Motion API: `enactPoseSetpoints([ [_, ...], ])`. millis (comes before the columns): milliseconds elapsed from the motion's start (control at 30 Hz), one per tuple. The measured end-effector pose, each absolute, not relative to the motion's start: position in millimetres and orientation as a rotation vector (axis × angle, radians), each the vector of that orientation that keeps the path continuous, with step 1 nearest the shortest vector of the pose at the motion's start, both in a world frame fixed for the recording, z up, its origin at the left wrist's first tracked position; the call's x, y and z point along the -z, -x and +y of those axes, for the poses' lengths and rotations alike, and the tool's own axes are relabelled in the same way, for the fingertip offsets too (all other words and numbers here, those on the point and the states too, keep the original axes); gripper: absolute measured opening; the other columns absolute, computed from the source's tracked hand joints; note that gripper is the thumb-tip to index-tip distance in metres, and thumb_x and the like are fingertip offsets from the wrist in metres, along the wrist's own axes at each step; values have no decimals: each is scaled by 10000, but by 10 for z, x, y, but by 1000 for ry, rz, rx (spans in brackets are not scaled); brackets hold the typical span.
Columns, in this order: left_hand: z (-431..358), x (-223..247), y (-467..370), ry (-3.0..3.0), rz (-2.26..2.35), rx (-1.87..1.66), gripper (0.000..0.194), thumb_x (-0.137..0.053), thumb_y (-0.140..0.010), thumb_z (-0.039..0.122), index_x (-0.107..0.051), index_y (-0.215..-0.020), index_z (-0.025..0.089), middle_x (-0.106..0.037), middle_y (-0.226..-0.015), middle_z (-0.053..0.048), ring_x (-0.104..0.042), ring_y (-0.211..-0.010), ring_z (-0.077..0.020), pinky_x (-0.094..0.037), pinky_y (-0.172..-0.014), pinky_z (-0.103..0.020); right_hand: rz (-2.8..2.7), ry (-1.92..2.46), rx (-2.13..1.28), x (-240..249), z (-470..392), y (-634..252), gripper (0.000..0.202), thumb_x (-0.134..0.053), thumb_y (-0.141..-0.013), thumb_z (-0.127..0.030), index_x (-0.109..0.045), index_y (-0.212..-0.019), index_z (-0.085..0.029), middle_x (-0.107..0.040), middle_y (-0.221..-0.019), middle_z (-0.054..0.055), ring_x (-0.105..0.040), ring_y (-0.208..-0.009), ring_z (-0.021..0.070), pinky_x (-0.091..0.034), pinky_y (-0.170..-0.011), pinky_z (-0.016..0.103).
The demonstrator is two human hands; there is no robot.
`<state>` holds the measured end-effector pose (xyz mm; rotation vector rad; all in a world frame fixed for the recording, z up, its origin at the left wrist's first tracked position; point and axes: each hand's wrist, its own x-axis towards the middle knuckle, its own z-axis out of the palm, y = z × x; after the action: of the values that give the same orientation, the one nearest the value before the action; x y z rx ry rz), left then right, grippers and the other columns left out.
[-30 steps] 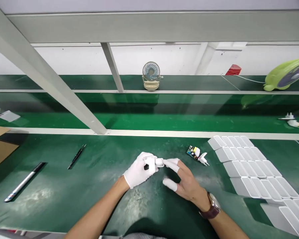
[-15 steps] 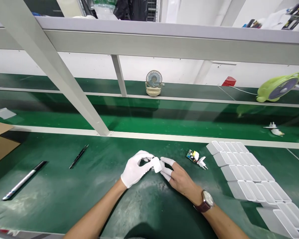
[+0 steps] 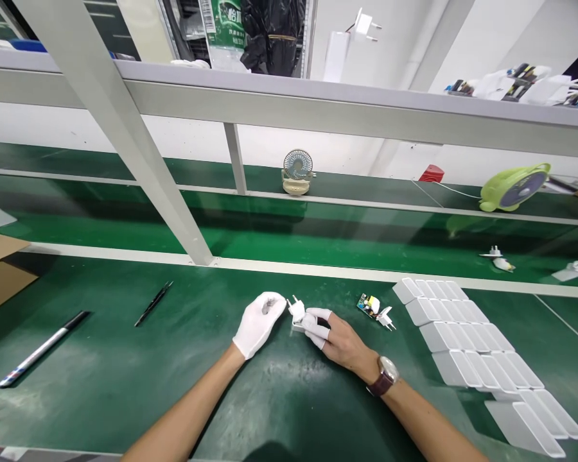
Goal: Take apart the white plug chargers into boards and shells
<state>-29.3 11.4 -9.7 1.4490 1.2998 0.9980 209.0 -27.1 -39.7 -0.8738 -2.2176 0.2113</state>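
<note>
Between the finger-cotted fingertips of my right hand [image 3: 341, 337] is a small white plug [image 3: 297, 310], its pins pointing up and away. My left hand [image 3: 261, 324], in a white glove, is just left of the plug. Its thumb and fingers are curled together, and whatever they may hold is hidden. The left fingertips are very close to the plug's pins; I cannot tell whether they touch. Right of my hands lies a circuit board [image 3: 368, 304] with a yellow part, joined to another white two-pin plug piece [image 3: 385, 317].
Rows of white plastic cases [image 3: 467, 333] stand at the right. A black pen-like tool [image 3: 154, 303] and a marker [image 3: 43, 350] lie left, near a cardboard box [image 3: 4, 273]. A slanted metal post [image 3: 149, 173] rises behind. A small fan [image 3: 297, 170] stands beyond the green belt [image 3: 318, 244].
My left fingers have moved off the white piece, which now shows its pins. My right hand keeps hold of it. The view has tilted up slightly and shifted right.
</note>
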Motion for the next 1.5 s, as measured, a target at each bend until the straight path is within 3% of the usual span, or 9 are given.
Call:
enactPoseSetpoints([
  [267, 91, 142, 330, -1464, 1200, -1156, 366, -616, -885, 368, -595, -1210, 200, -658, -1108, -88, -642, -943, -198, -530, -888, -383, -2033, 893, -147, 115, -295, -2093, 569, -635, -873, -53, -534, -1374, -304, -569, -1326, 127, -626, -1160, 244, -605, -916, 396],
  [433, -1, 96, 251, -2002, 1007, -988, 957, -889, -567, 269, -457, -1421, 250, -501, -1406, -141, -525, -1246, -339, -505, -999, -524, -2157, 983, -317, 419, -306, -2012, 472, -576, -924, -98, -543, -1366, -260, -613, -1217, 133, -648, -1092, 235, -608, -917, 409],
  [467, -7, 94, 230, -2090, 968, -973, 937, -894, -566, 253, -474, -1404, 253, -518, -1392, -136, -508, -1269, -344, -490, -1025, -540, -2160, 991, -310, 462, -307, -2011, 468, -578, -928, -107, -543, -1368, -261, -610, -1226, 135, -644, -1104, 237, -607, -919, 408],
  [600, 9, 110, 179, -2188, 922, -968, 487, -754, -757, 173, -593, -1211, 245, -630, -1220, -92, -579, -1168, -266, -518, -998, -476, -2111, 1016, -280, 512, -321, -2036, 470, -579, -948, -135, -519, -1393, -274, -588, -1317, 135, -626, -1187, 235, -594, -964, 397],
  [667, 25, 118, 180, -2153, 961, -937, 382, -736, -790, 201, -613, -1150, 235, -638, -1196, -91, -593, -1140, -254, -531, -975, -454, -2038, 1057, -326, 498, -331, -2048, 498, -607, -947, -177, -476, -1421, -256, -586, -1351, 137, -618, -1222, 238, -586, -992, 398],
  [900, 43, 154, 213, -2115, 1004, -863, 374, -734, -818, 275, -613, -1169, 231, -621, -1236, -103, -588, -1165, -262, -521, -1004, -466, -2047, 1078, -300, 551, -317, -2046, 518, -620, -938, -183, -470, -1427, -269, -619, -1322, 115, -637, -1194, 228, -596, -980, 392],
  [1167, 28, 98, 203, -2132, 1011, -848, 371, -740, -792, 207, -635, -1144, 259, -640, -1223, -65, -598, -1150, -245, -525, -992, -416, -1963, 1121, -411, 432, -337, -2115, 458, -678, -923, -287, -485, -1335, -230, -638, -1283, 133, -645, -1178, 243, -605, -947, 419],
  [1333, 25, 79, 196, -2120, 1008, -841, 331, -732, -778, 179, -659, -1092, 256, -645, -1226, -64, -597, -1147, -248, -521, -1000, -424, -2044, 1085, -253, 451, -332, -2131, 446, -679, -918, -233, -516, -1333, -238, -654, -1259, 134, -666, -1133, 235, -609, -927, 402],
  [1500, 32, 68, 192, -2116, 1031, -819, 245, -727, -788, 217, -685, -1027, 254, -651, -1227, -68, -602, -1142, -260, -531, -993, -437, -2006, 1113, -395, 486, -326, -2106, 377, -656, -933, -226, -539, -1289, -258, -675, -1213, 95, -679, -1092, 210, -613, -909, 377],
])
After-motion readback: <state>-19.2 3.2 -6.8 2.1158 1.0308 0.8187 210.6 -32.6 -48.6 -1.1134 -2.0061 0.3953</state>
